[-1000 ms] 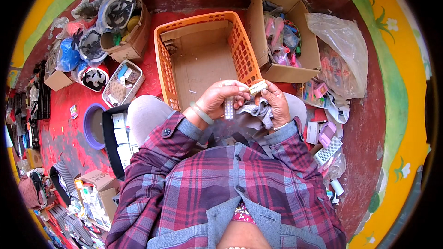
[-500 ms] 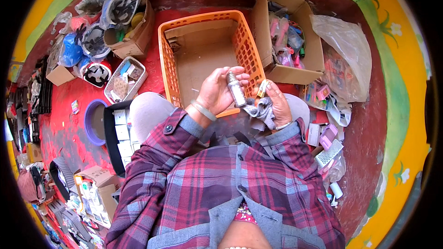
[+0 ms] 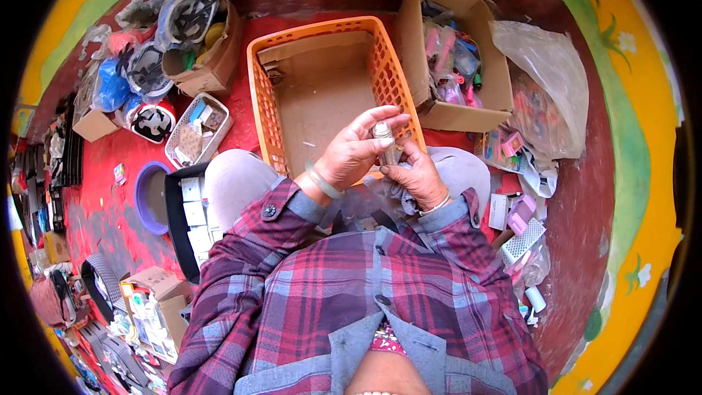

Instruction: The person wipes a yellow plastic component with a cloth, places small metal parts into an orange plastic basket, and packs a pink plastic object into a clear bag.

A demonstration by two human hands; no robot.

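A small clear glass bottle with a silvery ridged neck [image 3: 382, 132] stands tilted between my hands, its top toward me. My left hand [image 3: 351, 155] grips it from the left, thumb against the neck and fingers bent behind. From the right, my right hand [image 3: 418, 179] closes thumb and fingers on the lower part of the bottle. A grey cloth [image 3: 404, 199] is bunched under my right palm. The small yellow thing at my right fingers is mostly hidden. Both hands are over the near edge of an orange plastic basket [image 3: 257, 102], which is lined with cardboard.
To the right stand a cardboard box [image 3: 468, 117] of bagged goods and a large clear plastic bag [image 3: 552, 88]. On the left are a small white basket [image 3: 174, 148], a purple basin [image 3: 140, 197] and a black tray of white boxes [image 3: 175, 227]. Helmets in plastic lie farther back.
My right hand has come left and taken hold of the bottle's lower part. The bottle has turned from lying across my left fingers to pointing its neck toward me.
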